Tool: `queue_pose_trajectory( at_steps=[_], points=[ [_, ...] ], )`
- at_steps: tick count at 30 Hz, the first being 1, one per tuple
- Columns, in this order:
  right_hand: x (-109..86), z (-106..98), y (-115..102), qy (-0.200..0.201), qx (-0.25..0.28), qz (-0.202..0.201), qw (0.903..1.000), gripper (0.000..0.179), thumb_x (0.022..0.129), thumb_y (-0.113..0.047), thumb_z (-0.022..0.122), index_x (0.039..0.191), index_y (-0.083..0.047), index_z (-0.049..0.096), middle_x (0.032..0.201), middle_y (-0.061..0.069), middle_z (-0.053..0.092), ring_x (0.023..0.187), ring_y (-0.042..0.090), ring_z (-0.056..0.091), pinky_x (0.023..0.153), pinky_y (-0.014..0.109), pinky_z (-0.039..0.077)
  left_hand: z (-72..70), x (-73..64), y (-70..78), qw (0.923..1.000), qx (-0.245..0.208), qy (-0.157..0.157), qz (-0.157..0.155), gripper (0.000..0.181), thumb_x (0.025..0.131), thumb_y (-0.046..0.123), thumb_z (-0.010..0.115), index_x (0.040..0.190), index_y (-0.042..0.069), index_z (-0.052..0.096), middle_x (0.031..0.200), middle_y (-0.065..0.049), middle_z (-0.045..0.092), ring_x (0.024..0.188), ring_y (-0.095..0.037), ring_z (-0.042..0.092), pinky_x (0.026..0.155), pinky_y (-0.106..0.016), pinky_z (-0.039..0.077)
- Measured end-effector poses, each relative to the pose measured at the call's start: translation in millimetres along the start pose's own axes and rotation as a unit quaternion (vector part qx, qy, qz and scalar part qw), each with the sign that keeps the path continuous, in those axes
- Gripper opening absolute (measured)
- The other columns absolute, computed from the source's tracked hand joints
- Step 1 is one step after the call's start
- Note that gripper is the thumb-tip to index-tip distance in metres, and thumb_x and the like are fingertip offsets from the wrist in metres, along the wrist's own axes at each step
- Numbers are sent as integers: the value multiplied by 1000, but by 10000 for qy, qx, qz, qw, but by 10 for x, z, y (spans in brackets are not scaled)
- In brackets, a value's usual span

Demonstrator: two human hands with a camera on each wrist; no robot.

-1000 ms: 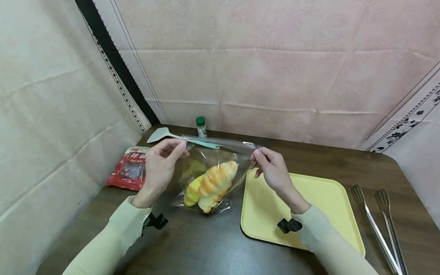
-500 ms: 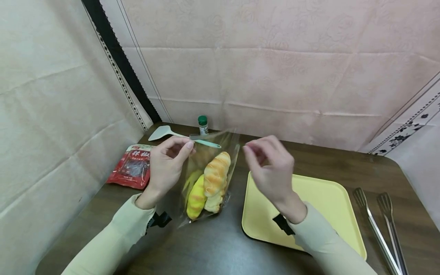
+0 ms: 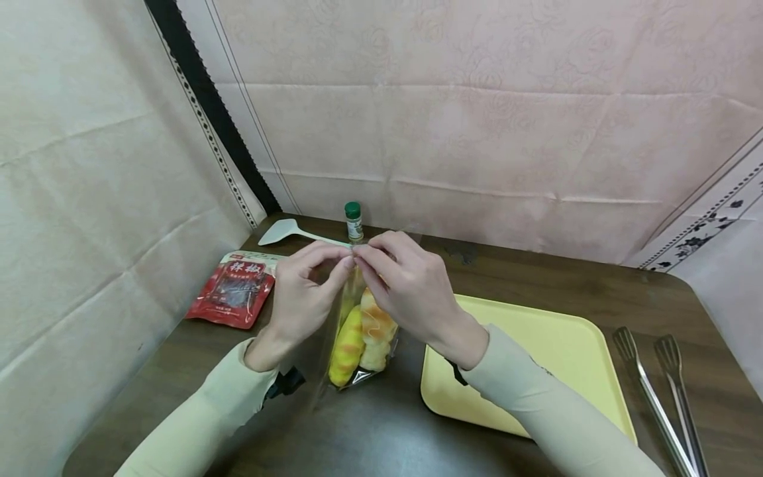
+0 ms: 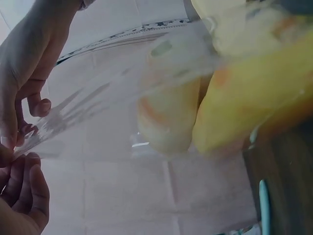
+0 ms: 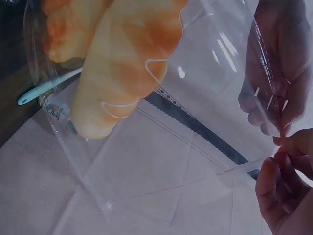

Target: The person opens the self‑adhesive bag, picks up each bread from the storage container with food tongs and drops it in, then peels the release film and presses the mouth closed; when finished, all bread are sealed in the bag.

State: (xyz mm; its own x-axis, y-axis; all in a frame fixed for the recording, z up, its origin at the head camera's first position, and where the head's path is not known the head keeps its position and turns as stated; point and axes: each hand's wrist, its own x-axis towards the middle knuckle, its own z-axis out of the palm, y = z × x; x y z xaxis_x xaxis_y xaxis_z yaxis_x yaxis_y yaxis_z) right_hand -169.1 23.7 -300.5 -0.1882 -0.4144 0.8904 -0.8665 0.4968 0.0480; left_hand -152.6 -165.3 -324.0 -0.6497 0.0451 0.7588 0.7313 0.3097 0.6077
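Note:
A clear plastic bag (image 5: 210,63) hangs in front of me over the table. Inside it, in the head view, are a yellow bread roll (image 3: 347,346) and a golden, ridged bread roll (image 3: 375,324) with a paler piece below. My left hand (image 3: 305,288) pinches the bag's top edge between thumb and fingers. Directly beside it, my right hand (image 3: 411,281) pinches the same edge, the fingertips of both hands meeting. Both wrist views show the film drawn to a point where the fingers come together. The right hand covers part of the bag in the head view.
Left of the bag lies a red food packet (image 3: 232,291). Behind are a pale spatula (image 3: 283,230) and a small green-capped bottle (image 3: 354,222). To the right sit a yellow tray (image 3: 548,351) and metal tongs (image 3: 656,397). Cloth walls (image 3: 477,132) enclose the table.
My right hand let go of the bag's right end, then came left to pinch the edge beside my left hand. The bag swung from facing me to a narrower, turned position.

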Motion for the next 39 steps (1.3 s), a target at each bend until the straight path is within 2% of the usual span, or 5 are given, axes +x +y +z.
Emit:
queue_pose_trajectory(
  at_steps=[10,17,25,33,39],
  points=[
    [5,-91,10,-199,-963,-775,9921,8,97,0,67,99,-2,74,90,7,71,78,20,68,63,25,59,-18,57,106,9803,1523,-499,1159,10,92,-5,77,102,-3,79,96,-15,80,85,-22,76,79,-25,61],
    [-7,-101,34,-93,-1137,-945,9890,9,96,1,61,94,-1,69,85,8,65,68,18,59,56,22,49,5,83,155,9770,1590,-689,1240,10,93,-3,77,101,0,79,97,-11,79,83,-18,74,73,-26,59],
    [-53,-100,86,-65,51,-37,10000,11,87,8,70,92,0,63,84,10,61,67,17,61,57,25,54,29,81,150,9855,1079,-825,1019,7,93,-3,77,99,2,79,98,-10,80,87,-19,74,79,-18,56],
    [-101,-133,71,-146,1022,780,9916,9,89,7,65,92,-1,61,84,11,60,64,18,61,57,25,55,56,66,160,9895,944,-828,718,6,94,-2,75,97,3,76,92,-8,78,82,-14,68,75,-17,52],
    [-103,-137,43,-215,1226,1072,9864,9,89,7,64,92,-1,61,83,10,60,66,17,61,58,26,55,117,58,148,9878,878,-973,839,8,94,-4,75,96,4,74,86,-7,73,78,-13,66,70,-25,55]
  ],
)
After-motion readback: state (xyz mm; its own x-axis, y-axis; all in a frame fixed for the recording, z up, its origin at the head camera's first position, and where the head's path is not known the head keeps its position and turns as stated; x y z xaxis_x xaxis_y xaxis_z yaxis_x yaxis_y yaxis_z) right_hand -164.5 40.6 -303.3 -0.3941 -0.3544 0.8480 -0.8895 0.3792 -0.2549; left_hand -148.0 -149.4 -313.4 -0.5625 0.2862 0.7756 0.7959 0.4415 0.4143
